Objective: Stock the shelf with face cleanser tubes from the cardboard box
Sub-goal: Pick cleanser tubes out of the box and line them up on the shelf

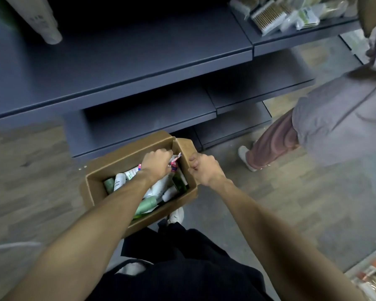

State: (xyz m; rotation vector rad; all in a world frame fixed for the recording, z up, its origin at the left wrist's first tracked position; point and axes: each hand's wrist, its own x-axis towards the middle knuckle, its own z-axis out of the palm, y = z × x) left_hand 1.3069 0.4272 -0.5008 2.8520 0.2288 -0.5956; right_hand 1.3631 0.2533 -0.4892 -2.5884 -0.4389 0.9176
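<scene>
An open cardboard box [119, 157] stands on the floor in front of the dark grey shelf [122, 55]. Several white and green cleanser tubes [147, 204] lie jumbled inside it. My left hand [157, 161] reaches into the box's far end, its fingers curled round a white tube with a red and blue end [175, 159]. My right hand [204, 169] grips the box's right flap [186, 146] at the rim. A tall pale tube [45, 22] stands on the shelf at the upper left.
Another person [334, 118] in a grey top and pink trousers stands close on the right, one foot near the shelf base. Packaged goods [284, 14] fill the neighbouring shelf at the upper right. Lower grey shelves sit behind the box. More packets lie at the bottom right.
</scene>
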